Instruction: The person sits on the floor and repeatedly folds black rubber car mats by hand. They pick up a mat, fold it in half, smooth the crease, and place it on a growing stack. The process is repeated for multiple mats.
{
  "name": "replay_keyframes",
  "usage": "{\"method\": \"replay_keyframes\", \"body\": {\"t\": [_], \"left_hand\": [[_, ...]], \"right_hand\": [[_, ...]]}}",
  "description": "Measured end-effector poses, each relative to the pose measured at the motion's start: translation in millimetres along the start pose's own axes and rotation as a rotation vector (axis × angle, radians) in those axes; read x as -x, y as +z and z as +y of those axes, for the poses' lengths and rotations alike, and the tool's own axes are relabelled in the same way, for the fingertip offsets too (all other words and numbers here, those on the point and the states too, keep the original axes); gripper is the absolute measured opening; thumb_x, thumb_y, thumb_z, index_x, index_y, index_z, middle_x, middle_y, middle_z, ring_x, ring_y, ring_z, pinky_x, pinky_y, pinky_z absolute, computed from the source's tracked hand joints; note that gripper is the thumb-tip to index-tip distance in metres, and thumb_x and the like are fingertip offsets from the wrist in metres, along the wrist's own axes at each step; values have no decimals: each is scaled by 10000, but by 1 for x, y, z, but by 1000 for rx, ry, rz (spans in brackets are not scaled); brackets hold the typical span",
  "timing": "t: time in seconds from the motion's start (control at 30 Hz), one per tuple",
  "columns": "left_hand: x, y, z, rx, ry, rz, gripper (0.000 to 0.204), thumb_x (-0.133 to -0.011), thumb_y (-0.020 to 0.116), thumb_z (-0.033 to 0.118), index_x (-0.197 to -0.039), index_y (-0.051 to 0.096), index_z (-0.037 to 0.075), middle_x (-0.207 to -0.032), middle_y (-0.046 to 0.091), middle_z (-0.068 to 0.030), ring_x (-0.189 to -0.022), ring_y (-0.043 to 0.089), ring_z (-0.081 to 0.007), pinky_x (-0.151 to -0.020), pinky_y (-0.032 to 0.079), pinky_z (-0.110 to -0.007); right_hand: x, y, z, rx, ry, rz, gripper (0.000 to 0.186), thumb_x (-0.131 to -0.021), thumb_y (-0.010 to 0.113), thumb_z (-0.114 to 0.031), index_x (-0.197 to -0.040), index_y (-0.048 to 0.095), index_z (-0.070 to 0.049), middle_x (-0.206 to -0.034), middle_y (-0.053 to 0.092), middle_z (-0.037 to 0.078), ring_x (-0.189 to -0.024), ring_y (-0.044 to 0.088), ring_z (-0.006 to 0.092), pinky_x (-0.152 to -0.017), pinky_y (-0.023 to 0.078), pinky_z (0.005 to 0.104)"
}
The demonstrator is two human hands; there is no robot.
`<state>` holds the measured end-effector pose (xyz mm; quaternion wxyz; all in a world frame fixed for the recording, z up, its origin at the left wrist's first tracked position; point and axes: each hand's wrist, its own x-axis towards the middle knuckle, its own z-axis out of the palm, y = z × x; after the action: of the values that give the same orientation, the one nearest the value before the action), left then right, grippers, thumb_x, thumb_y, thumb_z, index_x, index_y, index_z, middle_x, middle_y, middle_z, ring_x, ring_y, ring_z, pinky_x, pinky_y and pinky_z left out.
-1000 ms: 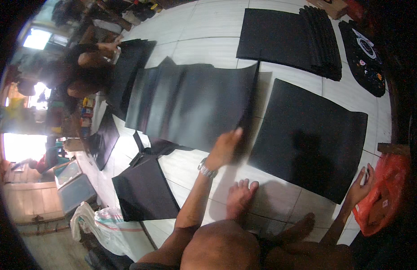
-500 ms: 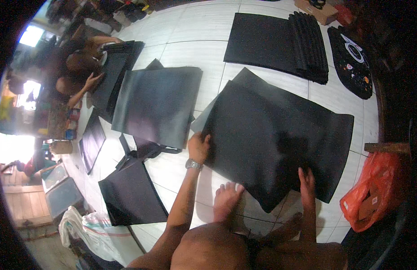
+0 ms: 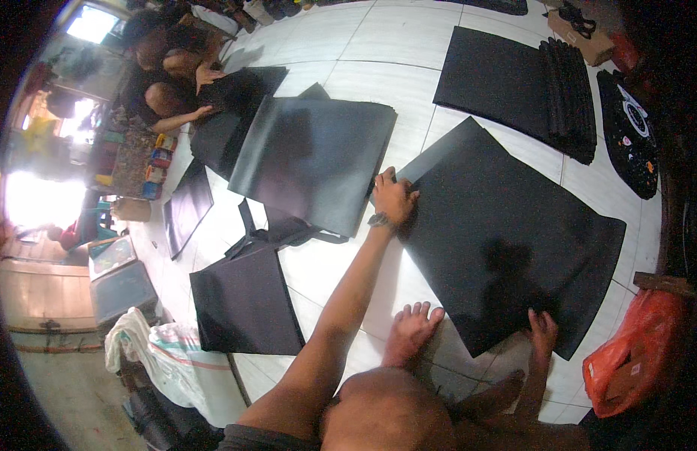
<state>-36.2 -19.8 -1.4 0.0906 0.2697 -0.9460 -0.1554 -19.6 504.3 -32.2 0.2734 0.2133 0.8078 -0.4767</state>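
Observation:
A large black flexible sheet (image 3: 506,218) lies before me on the floor, its far-left edge turned over as a paler strip. My left hand (image 3: 396,198) is closed on that left edge near the strip, fingers bent over it. At the near edge, my right hand (image 3: 542,331) rests its outstretched fingers against the sheet, the thumb not clearly visible. To the left of my left hand is a stack of shiny black sheets (image 3: 318,161). My bare foot (image 3: 414,331) stands beside the sheet's near-left edge.
More black sheets (image 3: 491,79) lie at the far right beside a patterned black piece (image 3: 626,135). An orange plastic bag (image 3: 634,353) sits at the right. A folded black piece (image 3: 247,304) and white sack (image 3: 190,368) are at the left. Another person (image 3: 164,83) handles black sheets at the far left.
My left hand has slid farther along the sheet's left edge, away from me. The sheet lies flatter, its near part less bulged. The whole view has shifted, and the other person's hand has lifted.

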Motion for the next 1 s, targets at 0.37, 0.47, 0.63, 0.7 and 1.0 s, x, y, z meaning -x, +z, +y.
{"method": "replay_keyframes", "body": {"t": [0.37,0.47,0.63,0.7,1.0], "left_hand": [[11,-20,-10,383,-165,-249,417,-851,770,405,-991,720,15,-924,735,-203,-828,716,-342,-753,529,-441],[27,-36,-17,281,-229,-449,546,-841,724,553,-911,761,13,-789,725,-196,-732,721,-301,-711,537,-433],[64,-44,-21,250,-245,-436,480,-837,770,454,-815,712,-22,-666,662,-202,-584,636,-241,-611,491,-413],[72,-39,-24,325,-198,-317,427,-827,789,405,-810,700,-12,-665,659,-197,-578,619,-233,-603,486,-408],[87,-33,-50,380,-130,-400,311,-831,795,338,-920,763,42,-744,716,-145,-629,637,-195,-644,500,-373]], "right_hand": [[17,-4,-33,153,-194,161,544,-954,651,-474,-1007,693,66,-968,676,141,-891,570,229,-878,439,356],[11,-10,-29,168,-317,235,498,-973,642,-432,-896,683,59,-835,643,88,-786,541,179,-783,441,328],[4,-17,-28,128,-414,342,446,-947,713,-342,-750,576,35,-689,463,5,-670,424,134,-606,360,340],[0,-19,-28,182,-433,397,416,-937,726,-344,-737,586,-7,-687,431,-27,-652,383,114,-591,328,308],[-15,-36,-30,206,-283,255,471,-935,693,-460,-901,709,9,-696,598,33,-656,504,140,-632,407,335]]}}
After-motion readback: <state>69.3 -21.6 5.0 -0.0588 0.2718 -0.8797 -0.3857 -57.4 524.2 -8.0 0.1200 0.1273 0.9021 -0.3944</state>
